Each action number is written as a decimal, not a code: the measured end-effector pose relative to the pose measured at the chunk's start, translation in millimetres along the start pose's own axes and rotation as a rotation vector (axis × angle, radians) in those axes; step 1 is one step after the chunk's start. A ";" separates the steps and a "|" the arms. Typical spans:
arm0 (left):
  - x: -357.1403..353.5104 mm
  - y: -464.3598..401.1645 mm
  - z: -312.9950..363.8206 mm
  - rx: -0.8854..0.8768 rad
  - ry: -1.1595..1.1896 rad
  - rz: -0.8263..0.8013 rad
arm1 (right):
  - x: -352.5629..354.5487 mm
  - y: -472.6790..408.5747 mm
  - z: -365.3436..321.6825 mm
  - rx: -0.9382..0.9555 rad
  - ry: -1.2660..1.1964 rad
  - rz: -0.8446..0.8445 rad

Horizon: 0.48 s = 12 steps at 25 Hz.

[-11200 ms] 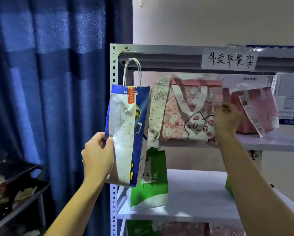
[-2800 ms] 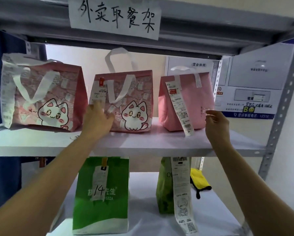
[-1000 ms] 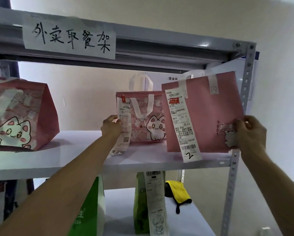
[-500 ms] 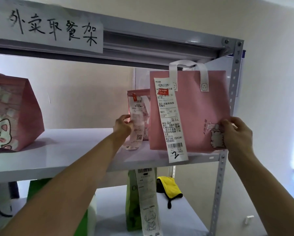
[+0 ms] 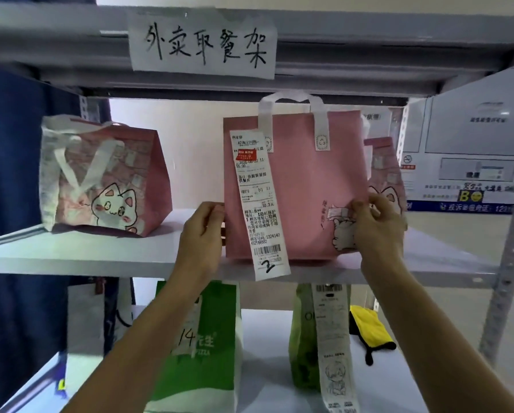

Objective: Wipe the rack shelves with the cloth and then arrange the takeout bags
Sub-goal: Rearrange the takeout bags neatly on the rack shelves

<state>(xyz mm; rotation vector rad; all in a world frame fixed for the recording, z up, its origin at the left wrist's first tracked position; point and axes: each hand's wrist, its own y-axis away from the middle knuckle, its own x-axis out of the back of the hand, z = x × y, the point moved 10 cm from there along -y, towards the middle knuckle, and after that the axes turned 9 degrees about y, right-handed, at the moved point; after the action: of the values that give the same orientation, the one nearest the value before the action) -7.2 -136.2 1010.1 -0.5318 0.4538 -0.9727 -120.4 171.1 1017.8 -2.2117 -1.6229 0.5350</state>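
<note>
A plain pink bag (image 5: pixel 297 186) with white handles and a long receipt marked 2 stands upright in the middle of the upper shelf (image 5: pixel 79 257). My left hand (image 5: pixel 203 234) grips its left edge and my right hand (image 5: pixel 375 225) pinches its right edge. A pink cat-print bag (image 5: pixel 106 177) stands at the shelf's left. Another cat-print bag (image 5: pixel 384 171) is mostly hidden behind the plain bag at the right. On the lower shelf (image 5: pixel 264 347) stand a green bag marked 14 (image 5: pixel 202 353) and a second green bag (image 5: pixel 303 347) with a long receipt. The yellow cloth (image 5: pixel 369 326) lies behind it.
A handwritten paper label (image 5: pixel 203 44) is taped to the rack's top beam. A grey perforated post (image 5: pixel 506 263) bounds the rack on the right. Blue curtain (image 5: pixel 14 174) hangs at the left. White notices (image 5: pixel 470 150) cover the wall behind the rack.
My left hand let go of the cat-print bag's receipt and took the plain pink bag's left edge. The plain pink bag moved left to the shelf's middle, in front of that cat-print bag.
</note>
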 end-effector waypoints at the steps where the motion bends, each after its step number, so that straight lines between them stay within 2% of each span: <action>1: 14.4 1.0 -1.9 0.006 0.012 0.021 | -17.7 5.1 -0.8 0.010 -0.012 -0.031; 5: 59.8 -11.3 -11.9 0.008 -0.029 0.045 | -78.6 18.1 -2.9 0.017 0.030 -0.109; 9: 83.6 -38.7 -35.9 0.091 -0.203 0.098 | -118.7 14.1 2.4 0.047 0.106 -0.178; 12: 88.5 -60.6 -42.2 0.082 -0.367 0.135 | -133.4 2.2 10.5 0.015 0.111 -0.209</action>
<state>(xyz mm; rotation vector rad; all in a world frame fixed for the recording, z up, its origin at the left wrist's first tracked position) -27.8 -249.4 1003.1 -0.5835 0.1178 -0.7402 -160.4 43.4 1020.5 -1.9921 -1.7576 0.3591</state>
